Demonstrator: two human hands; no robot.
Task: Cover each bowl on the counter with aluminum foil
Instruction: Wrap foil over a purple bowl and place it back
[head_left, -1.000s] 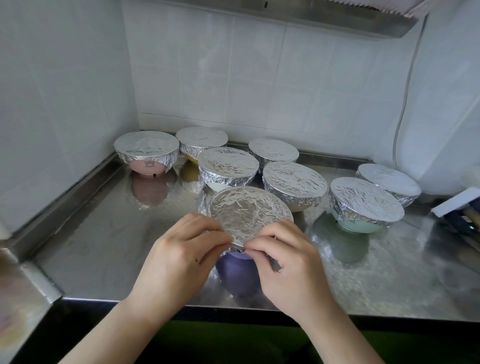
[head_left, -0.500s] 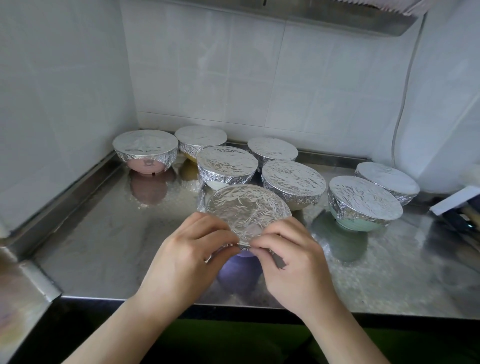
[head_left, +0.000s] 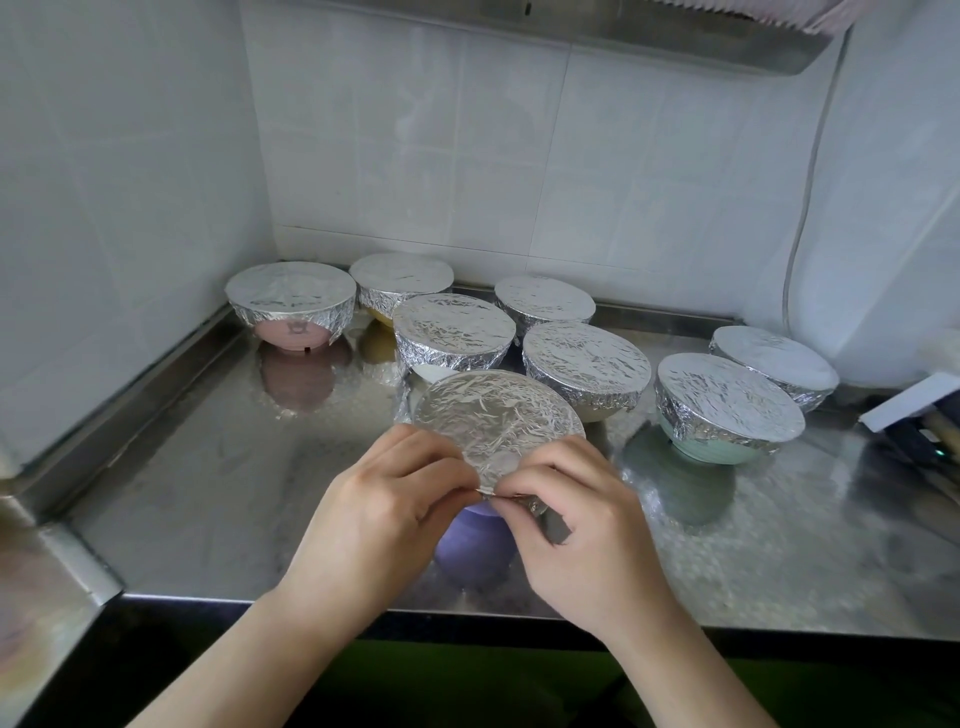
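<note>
Clearly, crinkled silver foil (head_left: 493, 421) lay tight over the purple bowl (head_left: 475, 545) near the surface's (head_left: 208, 493) front edge. The left hand (head_left: 384, 514) and right hand (head_left: 576, 525) both pinched its near rim; what the bowl contained was hidden.

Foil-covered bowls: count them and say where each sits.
8. Pink far left; yellow, one along the back; two mid-counter; green, one right; purple between the hands.

Bowls (head_left: 586, 368) crowd rear, counter (head_left: 208, 467) left — open
</note>
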